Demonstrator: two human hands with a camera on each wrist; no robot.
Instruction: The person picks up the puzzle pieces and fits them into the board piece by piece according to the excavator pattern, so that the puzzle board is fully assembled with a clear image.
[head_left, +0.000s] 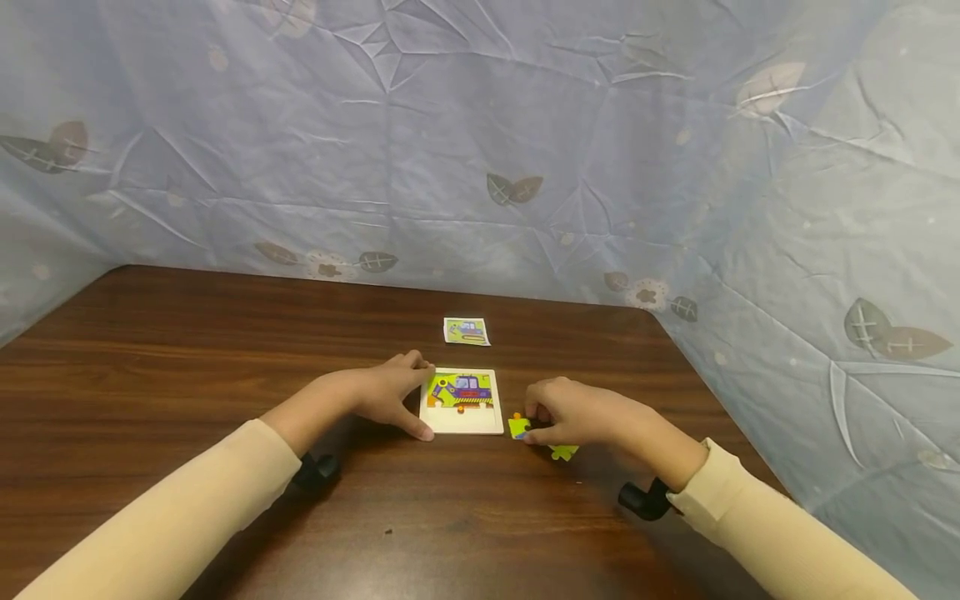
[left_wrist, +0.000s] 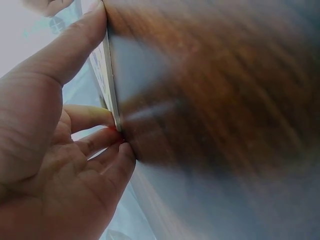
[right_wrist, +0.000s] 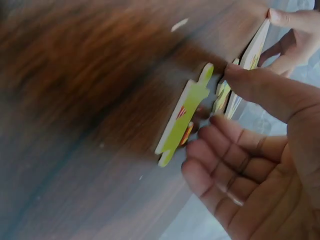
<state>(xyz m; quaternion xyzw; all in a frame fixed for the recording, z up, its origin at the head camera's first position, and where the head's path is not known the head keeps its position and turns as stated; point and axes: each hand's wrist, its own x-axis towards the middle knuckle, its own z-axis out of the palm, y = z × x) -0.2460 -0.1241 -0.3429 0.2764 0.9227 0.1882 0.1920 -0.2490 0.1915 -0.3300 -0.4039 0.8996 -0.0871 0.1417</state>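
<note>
A jigsaw puzzle tray (head_left: pixel 462 425) with a pale border lies on the table, its upper part filled with a digger picture. My left hand (head_left: pixel 390 396) holds the tray's left side, thumb at the near corner and fingers at the far one. To the tray's right, my right hand (head_left: pixel 573 412) pinches a green puzzle piece (head_left: pixel 517 427) between thumb and index finger, low over the wood. Another green puzzle piece (right_wrist: pixel 182 117) lies flat beneath that hand's other fingers, partly hidden in the head view. A small red-and-yellow piece (right_wrist: pixel 187 133) shows beside it.
A small picture card (head_left: pixel 467 332) of the same digger lies beyond the tray. The dark wooden table (head_left: pixel 187 358) meets a patterned cloth curtain (head_left: pixel 480 150) at the back and sides. Both wrists carry black camera mounts (head_left: pixel 645 500).
</note>
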